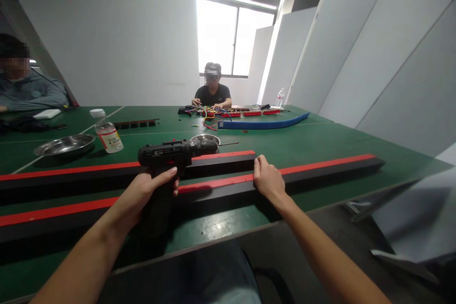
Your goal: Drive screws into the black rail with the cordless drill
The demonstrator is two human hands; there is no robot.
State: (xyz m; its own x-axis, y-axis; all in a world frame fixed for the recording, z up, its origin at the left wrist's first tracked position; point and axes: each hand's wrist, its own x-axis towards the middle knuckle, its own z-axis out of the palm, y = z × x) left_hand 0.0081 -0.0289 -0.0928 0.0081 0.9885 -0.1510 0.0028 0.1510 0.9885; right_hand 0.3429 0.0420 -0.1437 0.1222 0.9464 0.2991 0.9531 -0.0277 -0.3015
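– One metal dish [66, 146] at left, then a bottle [111, 138] just beside it; and the hands?
– Left hand [151, 183] wrapped round a black drill [164, 154], its bit [230, 144] pointing right, the tool held up over two red-topped bars [228, 166]; further right, the right hand [269, 178] grips the nearer bar [320, 176], just beside the other one's end; both bars lie on the green table [221, 223]

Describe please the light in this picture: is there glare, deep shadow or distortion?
Head view: the window is blown out to white, and a glare patch whitens the green table near its front edge. Head view again: the lower part of the cordless drill sinks into near-black shadow, while the partition panels lean and stretch at right, probably from the wide lens.
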